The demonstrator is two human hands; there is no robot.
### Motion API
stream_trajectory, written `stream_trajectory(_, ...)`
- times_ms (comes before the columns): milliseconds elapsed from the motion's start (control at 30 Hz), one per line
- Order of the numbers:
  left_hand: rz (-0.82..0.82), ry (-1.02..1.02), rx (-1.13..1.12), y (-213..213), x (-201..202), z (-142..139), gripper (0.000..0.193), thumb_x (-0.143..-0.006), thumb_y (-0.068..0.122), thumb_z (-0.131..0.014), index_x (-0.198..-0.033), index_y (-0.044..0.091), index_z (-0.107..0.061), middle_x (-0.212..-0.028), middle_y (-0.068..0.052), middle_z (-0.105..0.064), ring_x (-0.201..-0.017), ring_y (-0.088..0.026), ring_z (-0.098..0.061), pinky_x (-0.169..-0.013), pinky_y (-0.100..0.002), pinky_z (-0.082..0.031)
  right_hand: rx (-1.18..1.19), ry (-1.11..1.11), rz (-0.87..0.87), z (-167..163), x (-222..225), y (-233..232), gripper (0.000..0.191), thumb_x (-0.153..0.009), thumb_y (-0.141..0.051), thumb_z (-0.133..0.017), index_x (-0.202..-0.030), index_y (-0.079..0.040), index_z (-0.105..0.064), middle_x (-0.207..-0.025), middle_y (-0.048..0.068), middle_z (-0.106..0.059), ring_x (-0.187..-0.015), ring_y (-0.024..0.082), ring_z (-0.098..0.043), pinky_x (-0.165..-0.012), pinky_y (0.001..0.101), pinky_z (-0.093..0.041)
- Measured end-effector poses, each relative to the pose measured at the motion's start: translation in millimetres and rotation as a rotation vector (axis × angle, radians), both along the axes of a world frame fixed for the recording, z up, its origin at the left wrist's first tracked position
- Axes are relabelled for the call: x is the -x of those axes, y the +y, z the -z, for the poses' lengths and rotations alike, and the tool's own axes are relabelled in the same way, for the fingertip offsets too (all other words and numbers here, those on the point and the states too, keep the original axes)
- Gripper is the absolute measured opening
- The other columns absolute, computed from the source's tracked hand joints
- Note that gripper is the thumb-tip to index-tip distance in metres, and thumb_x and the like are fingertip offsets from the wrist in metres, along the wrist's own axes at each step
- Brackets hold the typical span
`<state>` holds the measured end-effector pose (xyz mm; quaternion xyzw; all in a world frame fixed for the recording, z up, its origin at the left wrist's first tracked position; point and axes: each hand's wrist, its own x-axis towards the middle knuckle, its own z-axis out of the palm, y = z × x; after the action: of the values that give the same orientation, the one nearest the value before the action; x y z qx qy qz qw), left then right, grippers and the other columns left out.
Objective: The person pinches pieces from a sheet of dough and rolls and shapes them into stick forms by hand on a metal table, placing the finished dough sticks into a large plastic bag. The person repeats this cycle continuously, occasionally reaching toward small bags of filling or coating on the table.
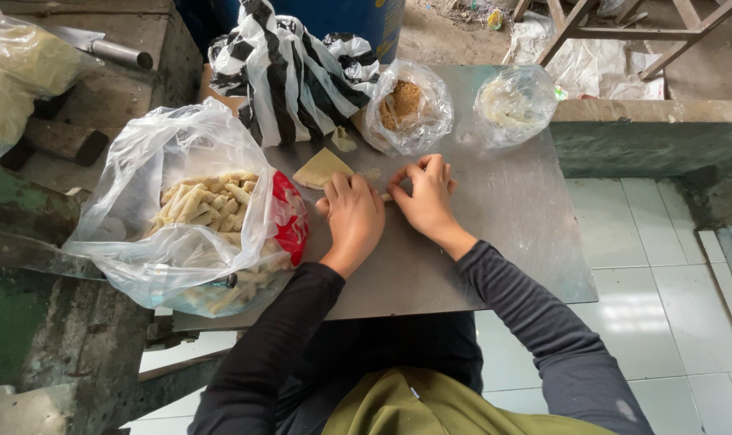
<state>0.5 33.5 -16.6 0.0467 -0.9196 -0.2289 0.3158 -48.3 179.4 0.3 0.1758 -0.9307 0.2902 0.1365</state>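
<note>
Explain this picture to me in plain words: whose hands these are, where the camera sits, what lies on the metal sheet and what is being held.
There is no machine here. A person wears one camera on the head, so you look down on their own two bare hands and dark sleeves. The left hand and right hand lie close together on a grey metal tabletop, fingers pressed on a small pale roll of dough, mostly hidden between them. Just above lies a flat pale triangular wrapper. At the left stands an open clear plastic bag of finished pale rolls. At the far edge are a black-and-white striped bag, a clear bag of brown crumbly filling and a clear bag of something whitish.
</note>
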Motion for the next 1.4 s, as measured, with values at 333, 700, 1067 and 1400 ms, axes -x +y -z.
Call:
stream_trajectory(333,0.134,0.093,0.083,-12,30,-1,0.01,-0.085,0.025,-0.067,-0.091,0.017,-0.069,-0.1,-0.003,-0.059,-0.1,-0.026,-0.055,-0.083,-0.044,-0.035,0.097,0.121,0.094,-7,25,-10,0.013,-0.097,-0.026,-0.072,-0.086,-0.02,-0.077,-0.104,0.003,-0.056,-0.105,0.027,-0.052,-0.089,0.0452,-0.035)
stream_trajectory(700,-0.144,0.276,0.152,-49,-43,-96,0.007,-0.096,0.025,-0.068,-0.095,0.018,-0.07,-0.104,0.001,-0.062,-0.105,-0.02,-0.056,-0.09,-0.043,-0.032,0.213,0.372,-0.071,-53,0,-7,0.008,-0.105,-0.019,-0.069,-0.104,-0.015,-0.075,-0.104,0.004,-0.058,-0.104,0.026,-0.053,-0.095,0.0392,-0.038)
stream_trajectory(1067,-0.423,0.038,0.418,-170,-91,-143,0.014,-0.099,0.027,-0.072,-0.103,0.014,-0.074,-0.11,-0.002,-0.063,-0.107,-0.024,-0.053,-0.093,-0.045,-0.03,-0.01,0.186,-0.626,-37,14,-97,0.034,-0.085,-0.022,-0.079,-0.112,-0.003,-0.07,-0.108,0.014,-0.064,-0.105,0.037,-0.059,-0.091,0.045,-0.048)
stream_trajectory(1400,0.145,0.211,-0.248,-95,-95,-132,0.027,-0.097,0.002,-0.069,-0.124,0.009,-0.068,-0.111,-0.013,-0.062,-0.099,-0.028,-0.063,-0.087,-0.036,-0.051,0.303,-0.372,-0.482,-17,67,-104,0.015,-0.089,-0.011,-0.073,-0.1,-0.001,-0.076,-0.087,0.007,-0.076,-0.078,0.013,-0.07,-0.072,0.029,-0.056)
